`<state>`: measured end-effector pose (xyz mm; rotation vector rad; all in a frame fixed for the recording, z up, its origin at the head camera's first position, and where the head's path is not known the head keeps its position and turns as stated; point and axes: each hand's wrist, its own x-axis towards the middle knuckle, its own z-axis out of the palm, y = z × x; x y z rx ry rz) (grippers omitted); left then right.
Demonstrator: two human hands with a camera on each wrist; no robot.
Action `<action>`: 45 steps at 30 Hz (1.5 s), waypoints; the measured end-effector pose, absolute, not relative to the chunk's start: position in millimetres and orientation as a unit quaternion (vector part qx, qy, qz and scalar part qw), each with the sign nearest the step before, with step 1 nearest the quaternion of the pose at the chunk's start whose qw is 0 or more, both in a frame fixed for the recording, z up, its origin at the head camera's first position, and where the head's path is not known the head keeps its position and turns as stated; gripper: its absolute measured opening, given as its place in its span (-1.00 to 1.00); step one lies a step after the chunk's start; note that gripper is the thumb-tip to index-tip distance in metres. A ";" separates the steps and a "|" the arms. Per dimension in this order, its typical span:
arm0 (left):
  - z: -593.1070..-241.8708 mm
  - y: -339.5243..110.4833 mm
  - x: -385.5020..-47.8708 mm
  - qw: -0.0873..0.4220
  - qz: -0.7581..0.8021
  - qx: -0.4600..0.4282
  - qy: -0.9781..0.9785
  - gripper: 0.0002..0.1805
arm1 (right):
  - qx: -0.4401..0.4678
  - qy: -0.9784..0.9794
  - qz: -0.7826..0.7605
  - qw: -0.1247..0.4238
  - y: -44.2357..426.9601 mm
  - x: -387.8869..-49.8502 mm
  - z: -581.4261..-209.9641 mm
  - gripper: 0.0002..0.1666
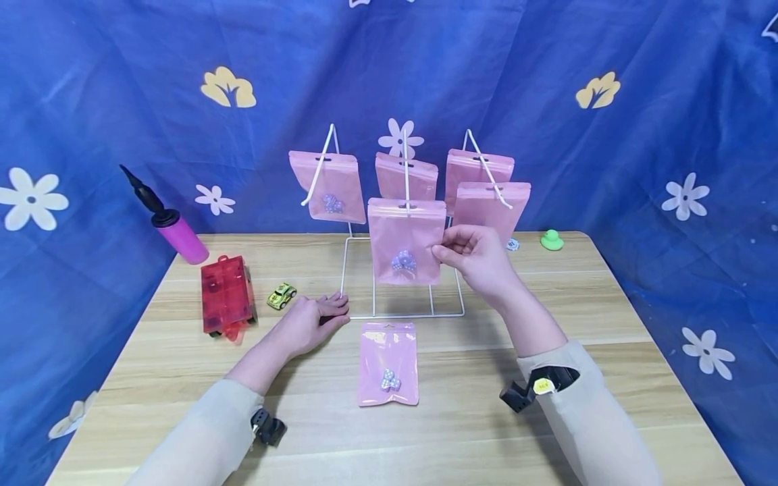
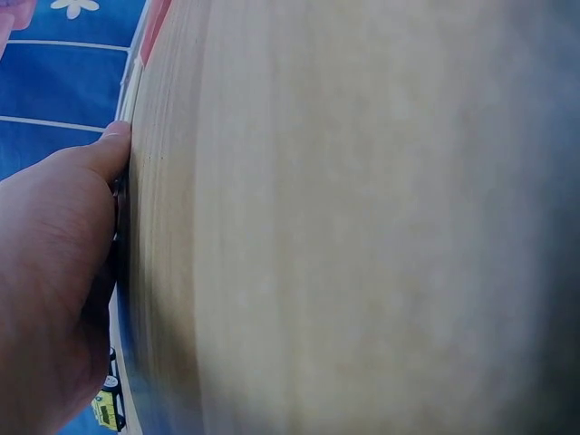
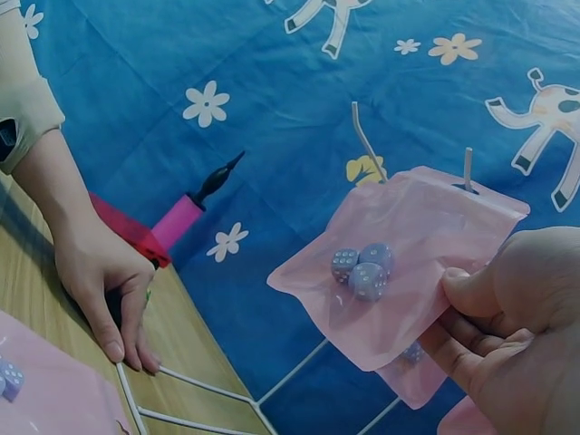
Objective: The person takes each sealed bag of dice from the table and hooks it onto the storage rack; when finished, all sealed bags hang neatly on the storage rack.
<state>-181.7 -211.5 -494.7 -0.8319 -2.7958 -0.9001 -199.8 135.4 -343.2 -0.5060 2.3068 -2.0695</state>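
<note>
A white wire display rack (image 1: 404, 316) stands on the table with pink zip bags on its hooks. At the front of the middle hook hangs a pink zip bag (image 1: 395, 229) with pale purple dice (image 3: 367, 281) inside. My right hand (image 1: 477, 256) pinches this bag's right edge between thumb and fingers. My left hand (image 1: 313, 324) rests on the table, its extended fingers touching the rack base's front left corner. Another pink zip bag (image 1: 389, 347), also holding dice, lies flat in front of the rack. Other bags hang on the left hook (image 1: 317, 179), behind, and on the right.
On the left are a red translucent case (image 1: 226, 290), a small yellow toy car (image 1: 282, 295) and a magenta hand pump (image 1: 182, 239). A green toy duck (image 1: 552, 240) sits at the back right. A blue patterned cloth (image 1: 389, 61) hangs behind the table.
</note>
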 end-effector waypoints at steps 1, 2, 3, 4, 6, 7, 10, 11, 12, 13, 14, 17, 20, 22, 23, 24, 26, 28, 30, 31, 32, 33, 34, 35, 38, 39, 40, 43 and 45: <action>-494.9 -211.6 -181.6 0.044 -0.295 -0.272 -0.915 -0.64 | -0.160 0.734 -0.659 0.000 134.6 -201.4 -343.9 -0.95; -495.2 -211.7 -181.5 0.044 -0.296 -0.272 -0.915 -0.64 | -0.160 0.734 -0.660 -0.002 133.9 -203.0 -344.6 -0.95; -495.5 -211.8 -181.3 0.043 -0.295 -0.271 -0.915 -0.63 | -0.159 0.735 -0.659 -0.003 133.0 -204.7 -345.2 -0.95; -495.8 -211.9 -181.2 0.043 -0.295 -0.270 -0.915 -0.63 | -0.159 0.735 -0.659 -0.005 132.2 -206.4 -345.7 -0.95; -495.9 -212.0 -180.7 0.041 -0.295 -0.268 -0.916 -0.63 | -0.159 0.735 -0.660 -0.010 130.3 -209.4 -346.5 -0.93; -496.0 -212.0 -180.4 0.040 -0.295 -0.268 -0.916 -0.63 | -0.158 0.733 -0.661 -0.011 129.2 -210.7 -346.9 -0.92; -496.0 -212.0 -179.7 0.039 -0.295 -0.267 -0.916 -0.63 | -0.154 0.729 -0.667 -0.017 126.3 -213.9 -347.4 -0.90; -496.1 -212.0 -179.5 0.039 -0.295 -0.268 -0.916 -0.63 | -0.152 0.728 -0.668 -0.019 125.4 -214.8 -347.9 -0.91; -496.2 -211.9 -179.3 0.039 -0.295 -0.268 -0.916 -0.63 | -0.150 0.727 -0.670 -0.021 124.7 -215.8 -348.3 -0.91; -496.4 -211.8 -179.1 0.039 -0.295 -0.269 -0.916 -0.63 | -0.147 0.727 -0.670 -0.024 124.1 -216.2 -348.4 -0.92; -496.4 -211.6 -179.0 0.039 -0.295 -0.269 -0.916 -0.63 | -0.145 0.728 -0.669 -0.027 123.6 -216.7 -348.5 -0.92; -496.6 -211.0 -178.6 0.037 -0.294 -0.269 -0.916 -0.62 | -0.139 0.732 -0.667 -0.034 122.4 -217.7 -348.6 -0.91; -496.4 -210.6 -178.2 0.035 -0.294 -0.269 -0.916 -0.62 | -0.134 0.735 -0.663 -0.040 121.6 -218.6 -348.2 -0.89; -496.2 -210.5 -178.0 0.035 -0.294 -0.270 -0.916 -0.62 | -0.131 0.737 -0.661 -0.043 121.6 -219.8 -348.5 -0.88; -496.3 -210.6 -177.9 0.035 -0.294 -0.270 -0.916 -0.62 | -0.130 0.739 -0.660 -0.045 121.7 -220.2 -348.7 -0.88; -496.6 -210.7 -178.0 0.035 -0.294 -0.270 -0.916 -0.62 | -0.129 0.739 -0.659 -0.046 121.8 -220.7 -349.1 -0.88; -497.2 -210.9 -178.2 0.034 -0.295 -0.270 -0.916 -0.63 | -0.128 0.740 -0.659 -0.048 122.1 -221.6 -349.8 -0.87; -497.5 -211.3 -178.4 0.032 -0.296 -0.268 -0.916 -0.63 | -0.129 0.739 -0.659 -0.051 122.3 -222.1 -350.1 -0.87; -497.6 -211.6 -178.6 0.031 -0.297 -0.266 -0.916 -0.63 | -0.130 0.739 -0.659 -0.053 122.5 -222.5 -350.2 -0.86; -497.5 -211.7 -178.7 0.031 -0.298 -0.266 -0.916 -0.63 | -0.130 0.739 -0.658 -0.055 122.6 -222.2 -350.0 -0.86; -497.2 -211.8 -178.7 0.032 -0.297 -0.266 -0.916 -0.63 | -0.130 0.739 -0.658 -0.057 122.5 -221.9 -349.7 -0.85; -497.5 -211.9 -178.9 0.034 -0.297 -0.267 -0.916 -0.63 | -0.130 0.740 -0.657 -0.059 122.6 -221.7 -349.8 -0.85; -497.5 -211.9 -179.1 0.036 -0.295 -0.268 -0.916 -0.63 | -0.130 0.742 -0.655 -0.061 122.8 -221.3 -349.8 -0.84; -497.4 -211.9 -179.2 0.038 -0.294 -0.268 -0.917 -0.64 | -0.131 0.742 -0.654 -0.063 123.0 -220.8 -350.0 -0.83; -497.2 -212.2 -179.6 0.042 -0.291 -0.269 -0.917 -0.64 | -0.140 0.738 -0.656 -0.069 124.3 -219.1 -350.6 -0.78; -497.0 -212.3 -179.6 0.042 -0.291 -0.270 -0.917 -0.65 | -0.143 0.737 -0.657 -0.069 125.2 -218.2 -351.0 -0.77; -496.9 -212.3 -179.7 0.042 -0.292 -0.271 -0.916 -0.65 | -0.147 0.735 -0.659 -0.069 126.1 -217.3 -351.4 -0.75; -496.0 -212.3 -180.0 0.037 -0.296 -0.269 -0.916 -0.65 | -0.157 0.733 -0.659 -0.065 130.5 -214.2 -353.0 -0.70; -495.1 -212.0 -180.3 0.034 -0.299 -0.268 -0.915 -0.65 | -0.160 0.735 -0.656 -0.060 134.6 -212.4 -355.5 -0.68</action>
